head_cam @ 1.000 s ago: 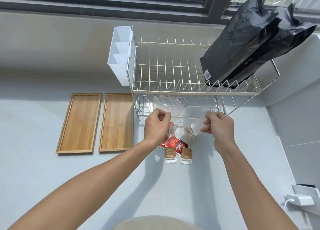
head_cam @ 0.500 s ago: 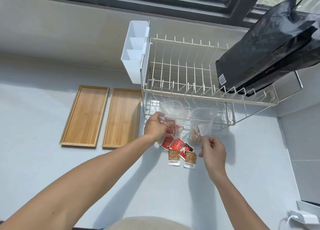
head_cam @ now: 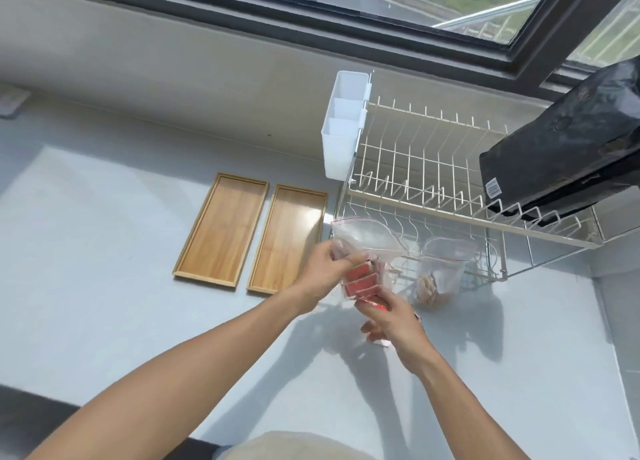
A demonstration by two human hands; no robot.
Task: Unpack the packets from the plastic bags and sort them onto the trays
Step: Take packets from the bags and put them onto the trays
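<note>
My left hand (head_cam: 325, 269) grips a clear zip bag (head_cam: 363, 241) that holds red packets (head_cam: 360, 283), lifted a little above the counter. My right hand (head_cam: 388, 317) is just below the bag, fingers closed around its bottom and the red packets there. A second clear zip bag (head_cam: 441, 269) with brown packets stands on the counter to the right, under the rack. Two empty wooden trays, one (head_cam: 221, 229) and the other (head_cam: 287, 238), lie side by side to the left. Loose packets on the counter are hidden under my right hand.
A white wire dish rack (head_cam: 433, 182) with a white cutlery holder (head_cam: 343, 127) stands behind the bags. Black pouches (head_cam: 561, 148) lean in the rack's right end. The grey counter (head_cam: 104, 286) meets a wall and window at the back.
My left hand has lifted the bag of red packets and my right hand has come up to its bottom. The view has swung left and closer.
</note>
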